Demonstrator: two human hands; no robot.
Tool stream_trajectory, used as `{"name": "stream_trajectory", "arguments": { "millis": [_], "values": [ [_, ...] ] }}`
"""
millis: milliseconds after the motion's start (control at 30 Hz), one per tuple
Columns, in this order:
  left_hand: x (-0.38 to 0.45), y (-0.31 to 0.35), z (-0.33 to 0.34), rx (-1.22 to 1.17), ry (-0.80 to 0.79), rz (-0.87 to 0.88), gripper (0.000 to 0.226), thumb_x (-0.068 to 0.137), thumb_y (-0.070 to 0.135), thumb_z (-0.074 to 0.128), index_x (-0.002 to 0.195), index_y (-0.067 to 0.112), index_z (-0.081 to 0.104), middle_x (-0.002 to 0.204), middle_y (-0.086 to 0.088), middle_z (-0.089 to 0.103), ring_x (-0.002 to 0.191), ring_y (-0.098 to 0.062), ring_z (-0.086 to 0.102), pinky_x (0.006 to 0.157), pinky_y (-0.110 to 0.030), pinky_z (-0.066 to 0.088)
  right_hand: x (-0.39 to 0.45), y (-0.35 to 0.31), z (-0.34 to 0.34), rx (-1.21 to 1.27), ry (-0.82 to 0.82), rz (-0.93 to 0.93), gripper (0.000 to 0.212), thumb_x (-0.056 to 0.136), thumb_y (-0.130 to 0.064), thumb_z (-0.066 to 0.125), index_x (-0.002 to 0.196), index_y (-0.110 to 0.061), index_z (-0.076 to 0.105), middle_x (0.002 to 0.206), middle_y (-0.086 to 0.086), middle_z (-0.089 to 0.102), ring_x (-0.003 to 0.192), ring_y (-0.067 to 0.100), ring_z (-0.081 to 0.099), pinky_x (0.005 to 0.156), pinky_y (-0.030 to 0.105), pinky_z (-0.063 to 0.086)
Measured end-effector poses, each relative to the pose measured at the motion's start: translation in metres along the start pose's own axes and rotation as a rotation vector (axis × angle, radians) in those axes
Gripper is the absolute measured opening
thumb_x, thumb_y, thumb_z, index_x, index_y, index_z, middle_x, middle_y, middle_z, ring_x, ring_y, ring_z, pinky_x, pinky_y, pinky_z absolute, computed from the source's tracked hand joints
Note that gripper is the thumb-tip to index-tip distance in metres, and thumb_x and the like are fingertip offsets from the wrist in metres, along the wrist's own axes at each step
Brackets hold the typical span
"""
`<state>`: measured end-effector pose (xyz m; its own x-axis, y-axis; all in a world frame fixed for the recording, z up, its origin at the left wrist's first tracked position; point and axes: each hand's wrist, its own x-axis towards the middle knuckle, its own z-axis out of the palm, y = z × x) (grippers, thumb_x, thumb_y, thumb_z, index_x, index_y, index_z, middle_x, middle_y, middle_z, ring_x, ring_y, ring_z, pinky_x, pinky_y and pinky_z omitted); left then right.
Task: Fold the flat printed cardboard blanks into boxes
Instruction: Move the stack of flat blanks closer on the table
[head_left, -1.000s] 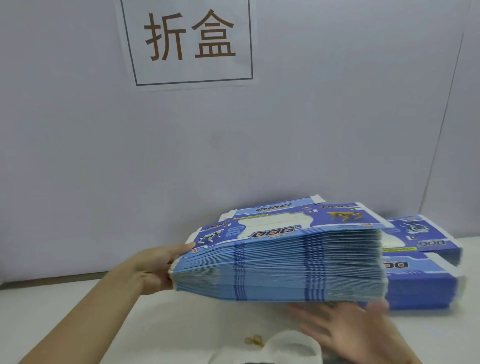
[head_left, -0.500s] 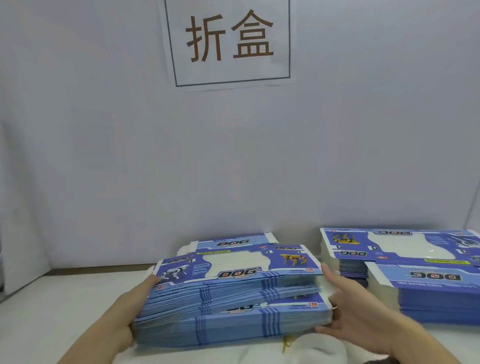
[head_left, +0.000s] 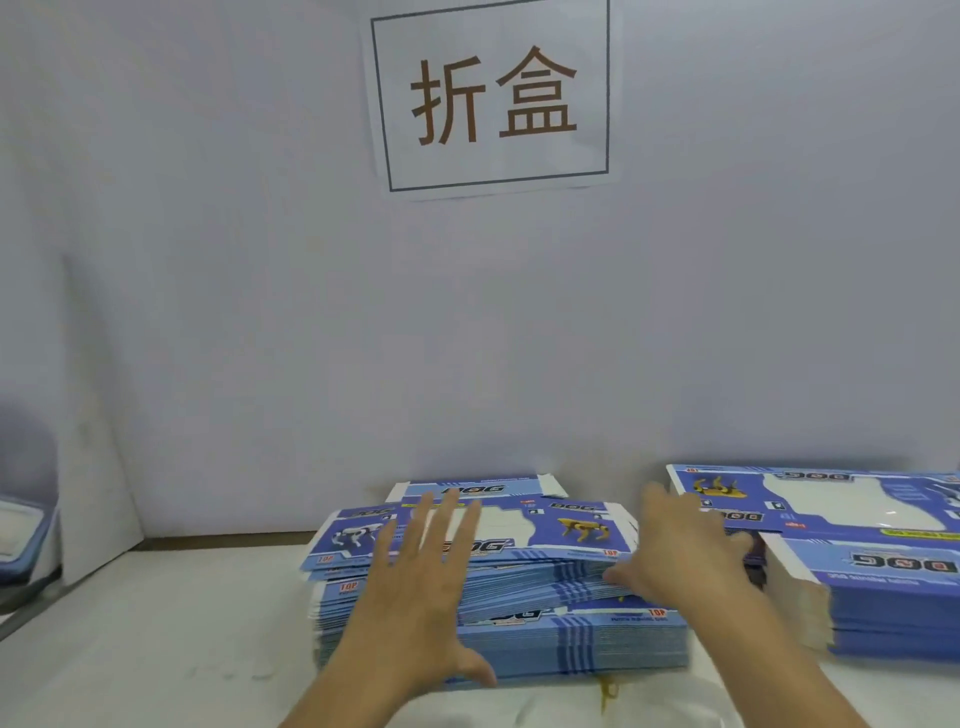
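With my left hand (head_left: 415, 587) spread flat above the blank stack (head_left: 519, 613), right hand (head_left: 675, 561) loose beside it, I should peel only the top blank (head_left: 571, 525).

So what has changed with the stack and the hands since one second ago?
The near stack of blanks was held up in the air; it now lies on the table. The left hand let go of its end and lies flat on top, fingers straight. The right hand went from below to its right edge. The right-side stacks stayed as they were.
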<state>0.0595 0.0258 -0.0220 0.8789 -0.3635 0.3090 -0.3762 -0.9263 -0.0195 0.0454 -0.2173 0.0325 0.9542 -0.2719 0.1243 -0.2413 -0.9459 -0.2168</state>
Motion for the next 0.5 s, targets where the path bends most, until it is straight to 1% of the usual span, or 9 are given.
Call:
{"name": "stream_trajectory", "arguments": {
  "millis": [33, 67, 133, 167, 200, 267, 333, 433, 500],
  "values": [
    [0.005, 0.006, 0.002, 0.059, -0.045, 0.016, 0.148, 0.061, 0.080, 0.071, 0.134, 0.036, -0.049, 0.143, 0.010, -0.052, 0.128, -0.019, -0.052, 0.113, -0.051, -0.021, -0.001, -0.005, 0.005, 0.041, -0.015, -0.091, 0.076, 0.074, -0.055, 0.080, 0.134, -0.033, 0.040, 0.133, 0.000, 0.041, 0.128, 0.027, 0.044, 0.095, 0.044, 0.038],
    [0.009, 0.010, 0.004, 0.094, -0.082, 0.022, 0.148, 0.065, 0.075, 0.074, 0.137, 0.033, -0.048, 0.144, 0.007, -0.052, 0.128, -0.021, -0.052, 0.111, -0.050, -0.022, -0.002, -0.009, 0.011, 0.100, -0.057, -0.201, 0.081, 0.075, -0.054, 0.080, 0.141, -0.042, 0.035, 0.147, -0.003, 0.033, 0.137, 0.025, 0.036, 0.102, 0.046, 0.034],
    [0.015, 0.013, 0.008, 0.114, -0.133, 0.020, 0.143, 0.069, 0.068, 0.077, 0.148, 0.029, -0.036, 0.156, 0.003, -0.041, 0.143, -0.024, -0.039, 0.117, -0.052, -0.017, -0.004, -0.017, 0.023, 0.180, -0.166, -0.349, 0.079, 0.082, -0.053, 0.075, 0.147, -0.051, 0.030, 0.162, -0.014, 0.016, 0.151, 0.018, 0.016, 0.116, 0.051, 0.019],
    [0.016, 0.013, 0.011, 0.107, -0.158, 0.016, 0.140, 0.070, 0.067, 0.077, 0.150, 0.029, -0.031, 0.161, 0.003, -0.034, 0.148, -0.025, -0.031, 0.119, -0.054, -0.013, -0.004, -0.020, 0.030, 0.204, -0.190, -0.362, 0.072, 0.087, -0.052, 0.070, 0.148, -0.052, 0.031, 0.164, -0.017, 0.016, 0.152, 0.015, 0.014, 0.118, 0.053, 0.013],
    [0.017, 0.011, 0.013, 0.104, -0.176, 0.015, 0.138, 0.070, 0.068, 0.076, 0.152, 0.029, -0.028, 0.163, 0.004, -0.028, 0.151, -0.024, -0.026, 0.119, -0.054, -0.011, -0.003, -0.021, 0.035, 0.232, -0.179, -0.349, 0.063, 0.093, -0.050, 0.064, 0.147, -0.052, 0.033, 0.163, -0.018, 0.019, 0.151, 0.013, 0.017, 0.118, 0.053, 0.012],
    [0.015, 0.010, 0.018, 0.108, -0.176, 0.016, 0.131, 0.074, 0.066, 0.073, 0.154, 0.029, -0.023, 0.166, 0.006, -0.020, 0.153, -0.023, -0.018, 0.120, -0.055, -0.009, -0.003, -0.020, 0.044, 0.295, -0.076, -0.311, 0.046, 0.101, -0.044, 0.054, 0.144, -0.052, 0.040, 0.158, -0.020, 0.034, 0.147, 0.012, 0.029, 0.116, 0.049, 0.015],
    [0.011, 0.013, 0.026, 0.110, -0.131, -0.023, 0.117, 0.083, 0.054, 0.069, 0.156, 0.029, -0.018, 0.167, 0.008, -0.015, 0.154, -0.022, -0.013, 0.120, -0.056, -0.008, -0.003, -0.018, 0.048, 0.292, 0.021, -0.296, 0.039, 0.104, -0.039, 0.050, 0.141, -0.051, 0.045, 0.152, -0.021, 0.044, 0.142, 0.010, 0.037, 0.112, 0.041, 0.022],
    [0.013, 0.018, 0.035, 0.133, 0.014, -0.109, 0.091, 0.093, 0.028, 0.060, 0.158, 0.028, -0.004, 0.167, 0.006, 0.000, 0.154, -0.020, -0.001, 0.121, -0.054, -0.003, -0.005, -0.017, 0.053, 0.265, 0.074, -0.327, 0.038, 0.105, -0.037, 0.049, 0.140, -0.052, 0.048, 0.152, -0.025, 0.043, 0.141, 0.007, 0.038, 0.109, 0.034, 0.028],
    [0.018, 0.017, 0.031, 0.125, 0.067, -0.134, 0.083, 0.091, 0.020, 0.060, 0.154, 0.030, 0.008, 0.162, 0.009, 0.013, 0.150, -0.020, 0.012, 0.120, -0.050, 0.005, -0.005, -0.019, 0.055, 0.272, 0.092, -0.349, 0.036, 0.105, -0.037, 0.049, 0.139, -0.051, 0.050, 0.152, -0.026, 0.042, 0.141, 0.006, 0.039, 0.111, 0.034, 0.030]
  ]
}}
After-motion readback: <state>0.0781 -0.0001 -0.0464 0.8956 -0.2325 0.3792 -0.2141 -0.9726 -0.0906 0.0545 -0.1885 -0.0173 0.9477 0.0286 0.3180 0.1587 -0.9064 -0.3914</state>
